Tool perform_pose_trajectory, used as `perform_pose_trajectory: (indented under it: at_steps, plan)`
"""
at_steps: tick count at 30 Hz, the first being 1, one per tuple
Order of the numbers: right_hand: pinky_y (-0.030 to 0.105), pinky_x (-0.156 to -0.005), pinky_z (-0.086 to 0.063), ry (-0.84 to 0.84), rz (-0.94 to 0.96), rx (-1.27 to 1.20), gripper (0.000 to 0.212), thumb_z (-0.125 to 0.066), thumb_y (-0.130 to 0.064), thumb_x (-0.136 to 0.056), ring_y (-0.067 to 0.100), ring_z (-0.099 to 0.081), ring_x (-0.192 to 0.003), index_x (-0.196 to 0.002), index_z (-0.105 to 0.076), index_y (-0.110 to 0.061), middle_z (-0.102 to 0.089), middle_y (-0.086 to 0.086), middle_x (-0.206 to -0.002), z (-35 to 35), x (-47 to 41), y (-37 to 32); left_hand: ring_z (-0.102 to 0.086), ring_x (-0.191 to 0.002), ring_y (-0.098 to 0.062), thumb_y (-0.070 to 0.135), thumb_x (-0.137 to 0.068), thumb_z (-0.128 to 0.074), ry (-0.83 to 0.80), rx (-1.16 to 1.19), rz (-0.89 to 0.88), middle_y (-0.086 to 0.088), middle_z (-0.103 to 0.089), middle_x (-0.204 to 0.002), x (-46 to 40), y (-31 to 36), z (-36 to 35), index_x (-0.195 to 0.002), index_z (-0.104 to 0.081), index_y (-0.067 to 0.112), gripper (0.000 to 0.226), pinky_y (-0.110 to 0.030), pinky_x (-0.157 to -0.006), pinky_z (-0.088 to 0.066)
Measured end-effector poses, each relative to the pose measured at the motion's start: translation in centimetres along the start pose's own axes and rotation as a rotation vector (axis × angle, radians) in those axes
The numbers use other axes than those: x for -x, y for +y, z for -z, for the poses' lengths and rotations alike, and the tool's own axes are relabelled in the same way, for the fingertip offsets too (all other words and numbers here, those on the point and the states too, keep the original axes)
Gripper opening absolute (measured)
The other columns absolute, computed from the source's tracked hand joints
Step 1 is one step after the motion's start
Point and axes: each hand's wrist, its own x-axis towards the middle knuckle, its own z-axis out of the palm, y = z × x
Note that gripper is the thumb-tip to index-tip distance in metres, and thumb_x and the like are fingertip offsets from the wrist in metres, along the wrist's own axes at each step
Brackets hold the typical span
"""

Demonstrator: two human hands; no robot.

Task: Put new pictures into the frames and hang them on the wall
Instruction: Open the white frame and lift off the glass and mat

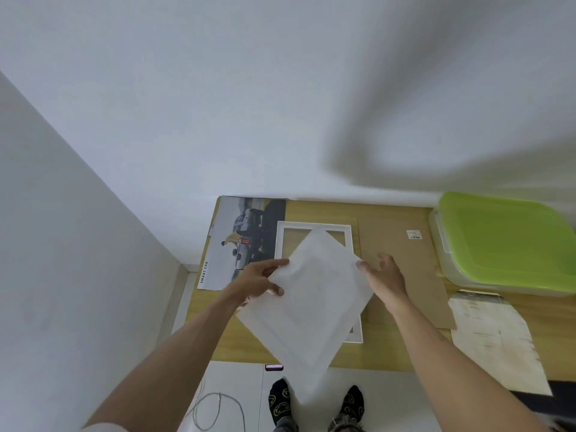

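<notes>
A white square sheet with a faint inner border [311, 304] is held above the wooden table, turned like a diamond. My left hand [260, 280] pinches its left corner between thumb and fingers. My right hand [385, 275] is at the sheet's right corner with fingers spread; its thumb touches the edge. Under the sheet lies an empty white picture frame [311, 226], mostly covered. A car poster [241, 241] marked "SMART CAR" lies to the frame's left. A brown cardboard backing [402, 244] with a small label lies to the right.
A clear plastic box with a green lid [508, 244] stands at the table's right end. A worn printed sheet [495, 335] lies in front of it. The table [246, 341] abuts white walls. A cable [218, 410] and my socked feet are on the floor.
</notes>
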Motion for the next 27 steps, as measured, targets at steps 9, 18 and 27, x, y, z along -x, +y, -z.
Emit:
perform_pose_trajectory:
  at_steps: [9, 18, 27]
  plan:
    - [0.046, -0.089, -0.057, -0.279, 0.052, -0.079, 0.024, -0.075, -0.032, -0.082, 0.020, -0.074, -0.089, -0.105, -0.074, -0.022, -0.076, -0.001, -0.103, 5.0, -0.7, 1.4, -0.047, -0.125, 0.001, -0.015, -0.068, -0.075, -0.201, -0.257, -0.062, 0.014, -0.055, -0.133, -1.2, 3.3, -2.1, -0.140, -0.052, 0.028, 0.087, -0.026, -0.102, -0.042]
    - [0.042, -0.078, -0.057, -0.226, -0.144, -0.354, 0.009, -0.071, -0.008, -0.088, 0.030, -0.073, -0.083, -0.096, -0.071, -0.005, -0.077, 0.013, -0.094, 12.8, -3.4, 9.5, -0.067, -0.102, -0.031, -0.002, -0.066, -0.083, 0.066, -0.328, 0.117, -0.014, -0.072, -0.106, -2.7, 3.2, -8.5, -0.105, -0.071, 0.004, 0.042, -0.040, -0.088, -0.058]
    - [0.036, -0.072, -0.056, -0.362, -0.266, -0.187, 0.016, -0.069, -0.010, -0.090, 0.029, -0.073, -0.086, -0.104, -0.072, -0.002, -0.077, 0.011, -0.094, 25.1, -6.6, 21.4, -0.072, -0.083, -0.023, -0.002, -0.084, -0.069, 0.200, -0.001, 0.120, -0.010, -0.075, -0.094, -3.5, 1.3, -25.1, -0.094, -0.071, 0.002, 0.011, -0.028, -0.067, -0.056]
